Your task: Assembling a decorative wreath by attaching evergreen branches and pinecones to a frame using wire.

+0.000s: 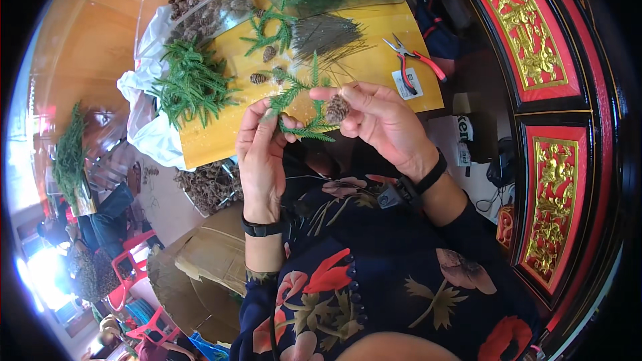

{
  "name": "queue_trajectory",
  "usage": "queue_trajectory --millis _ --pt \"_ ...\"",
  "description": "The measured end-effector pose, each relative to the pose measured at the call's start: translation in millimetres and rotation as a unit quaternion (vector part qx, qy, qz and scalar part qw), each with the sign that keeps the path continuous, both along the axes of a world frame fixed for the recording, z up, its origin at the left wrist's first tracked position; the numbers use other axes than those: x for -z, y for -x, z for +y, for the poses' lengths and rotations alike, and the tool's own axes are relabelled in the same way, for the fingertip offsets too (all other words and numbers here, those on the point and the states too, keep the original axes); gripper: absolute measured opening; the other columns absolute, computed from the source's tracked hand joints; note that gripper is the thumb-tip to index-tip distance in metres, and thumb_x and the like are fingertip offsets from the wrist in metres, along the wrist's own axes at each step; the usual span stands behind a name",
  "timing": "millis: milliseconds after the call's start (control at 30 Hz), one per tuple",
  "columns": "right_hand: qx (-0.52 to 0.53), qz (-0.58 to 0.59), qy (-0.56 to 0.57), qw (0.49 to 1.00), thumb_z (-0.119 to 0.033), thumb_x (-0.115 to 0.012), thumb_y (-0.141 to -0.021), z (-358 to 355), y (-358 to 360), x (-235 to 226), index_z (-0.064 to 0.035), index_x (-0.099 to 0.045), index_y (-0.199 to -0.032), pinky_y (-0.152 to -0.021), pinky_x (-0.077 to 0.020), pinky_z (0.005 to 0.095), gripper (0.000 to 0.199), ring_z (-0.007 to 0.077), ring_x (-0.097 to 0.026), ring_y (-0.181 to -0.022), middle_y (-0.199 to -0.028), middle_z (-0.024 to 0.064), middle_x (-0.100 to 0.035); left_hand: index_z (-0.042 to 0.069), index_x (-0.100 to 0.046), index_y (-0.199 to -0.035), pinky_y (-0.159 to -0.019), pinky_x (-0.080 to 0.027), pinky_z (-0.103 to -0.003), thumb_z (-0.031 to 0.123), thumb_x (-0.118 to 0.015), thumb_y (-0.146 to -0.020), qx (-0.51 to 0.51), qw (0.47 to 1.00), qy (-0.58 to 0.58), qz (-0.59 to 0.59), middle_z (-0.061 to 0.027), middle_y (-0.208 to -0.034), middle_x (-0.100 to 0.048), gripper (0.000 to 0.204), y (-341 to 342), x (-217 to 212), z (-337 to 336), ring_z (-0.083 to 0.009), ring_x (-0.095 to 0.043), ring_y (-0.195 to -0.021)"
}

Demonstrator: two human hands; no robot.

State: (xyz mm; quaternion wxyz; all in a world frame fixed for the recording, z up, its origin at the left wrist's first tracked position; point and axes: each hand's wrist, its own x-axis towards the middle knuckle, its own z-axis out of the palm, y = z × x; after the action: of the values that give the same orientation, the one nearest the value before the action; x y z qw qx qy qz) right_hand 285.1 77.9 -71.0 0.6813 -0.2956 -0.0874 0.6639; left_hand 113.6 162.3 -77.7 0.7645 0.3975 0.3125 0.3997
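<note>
Both my hands are raised over the near edge of the yellow tabletop (214,144). My left hand (259,137) pinches a green artificial pine sprig (294,93) between thumb and fingers. A small brown pine cone (338,108) sits at the fingertips of my right hand (381,117), closed on it. The sprig's needles reach across to the cone; whether the two are joined I cannot tell. Beyond my hands lie loose pine cones (258,78), another green sprig (271,30) and a bundle of thin dark wires (328,37).
Red-handled pliers (421,60) lie at the table's right on a white label. A pile of green sprigs (194,83) is on the left. At the back stand a clear bin of cones (234,0) and a clear tub of greenery (334,0). A cardboard box (207,254) sits below left.
</note>
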Motion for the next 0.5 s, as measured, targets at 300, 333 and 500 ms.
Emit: queue_trajectory --millis 300,333,500 --pt "0.101 -0.442 -0.043 0.890 -0.003 -0.061 -0.087 -4.0 18.6 -15.6 0.0021 -0.063 -0.089 -0.052 -0.0428 0.0197 0.006 0.0062 -0.052 -0.055 -0.106 0.0124 -0.065 0.000 -0.056 -0.110 -0.067 -0.047 -0.022 0.006 -0.053 -0.094 -0.060 0.981 -0.148 0.110 -0.0044 -0.093 -0.062 0.018 -4.3 3.4 -2.7 -0.0101 -0.060 -0.077" --pt "0.126 -0.503 -0.088 0.851 0.000 -0.062 -0.085 -2.7 18.7 -16.2 0.0025 -0.063 -0.089 -0.054 -0.0444 0.0203 0.005 0.0072 -0.055 -0.057 -0.106 0.0128 -0.065 0.000 -0.056 -0.110 -0.067 -0.047 -0.022 0.006 -0.053 -0.094 -0.060 0.981 -0.147 0.110 -0.0044 -0.093 -0.062 0.018 -5.7 2.0 -3.9 -0.0101 -0.060 -0.077" --pt "0.156 -0.619 -0.256 0.726 0.002 -0.064 -0.081 14.0 25.3 -5.1 0.0018 -0.060 -0.087 -0.060 -0.0498 0.0249 0.008 0.0153 -0.064 -0.066 -0.105 0.0168 -0.065 0.000 -0.056 -0.110 -0.067 -0.047 -0.021 0.005 -0.056 -0.092 -0.055 0.987 -0.133 0.074 -0.0038 -0.095 -0.062 0.019 -7.4 -0.9 -7.2 -0.0090 -0.059 -0.077"
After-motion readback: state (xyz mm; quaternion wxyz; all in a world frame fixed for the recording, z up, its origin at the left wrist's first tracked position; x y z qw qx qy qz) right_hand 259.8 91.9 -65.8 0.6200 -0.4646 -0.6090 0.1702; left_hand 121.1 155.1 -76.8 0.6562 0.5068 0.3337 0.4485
